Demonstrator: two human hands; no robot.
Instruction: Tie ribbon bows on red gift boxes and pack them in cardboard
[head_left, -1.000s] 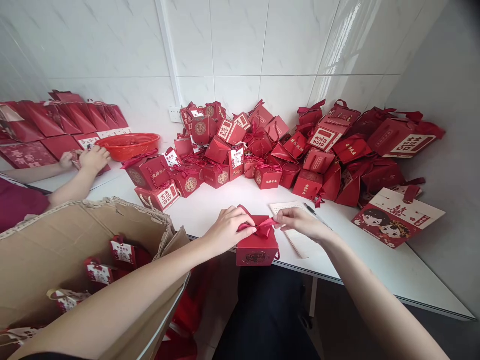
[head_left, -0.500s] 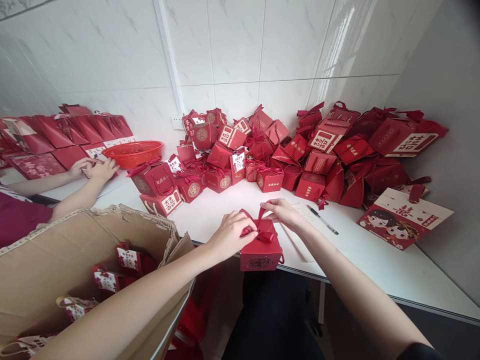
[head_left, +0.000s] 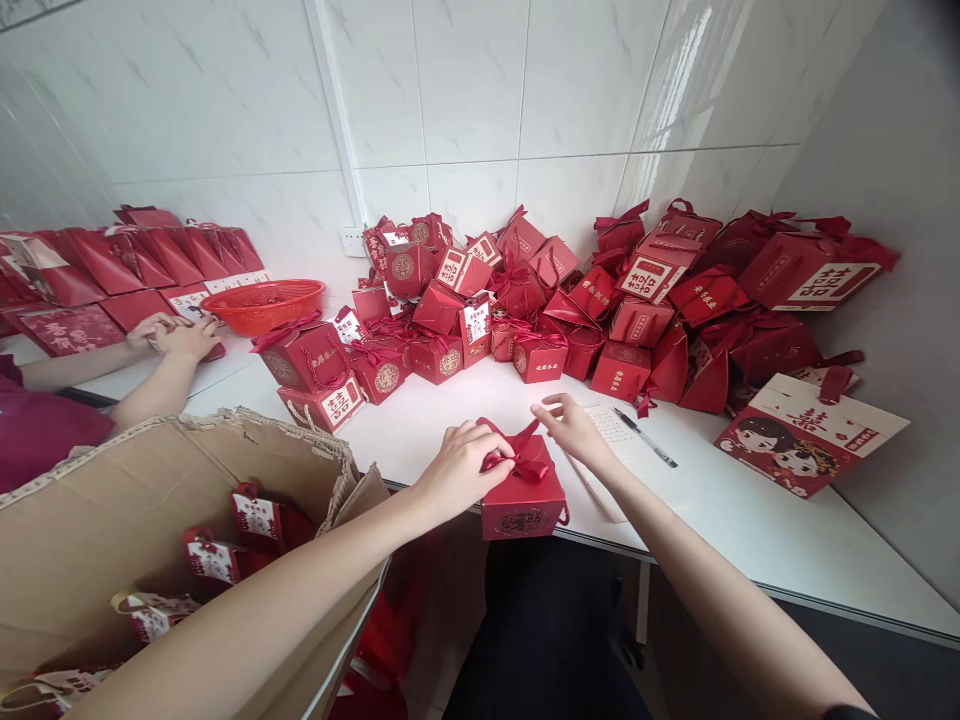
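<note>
A red gift box (head_left: 523, 515) with a dark round emblem on its front sits at the table's near edge, a twisted cord at its right side. On its lid is a red ribbon (head_left: 534, 468) tied in a bow. My left hand (head_left: 459, 465) is closed on the bow's left side, fingertips pinched at the knot. Above the box's right back corner, my right hand (head_left: 571, 430) pinches a tail of the same ribbon between thumb and fingers. The exact grip of both fingertips is partly hidden.
Several red gift boxes (head_left: 540, 360) are heaped along the wall. A pen (head_left: 645, 437) lies on a written sheet (head_left: 619, 425) at right. On the left stand a cardboard carton (head_left: 300, 450), a red plastic basket (head_left: 264, 318) and another person's hands (head_left: 176, 337).
My right hand has shifted slightly right, drawing the ribbon tail lower and toward the right. My left hand stays at the bow. The other person's hands have moved a little left.
</note>
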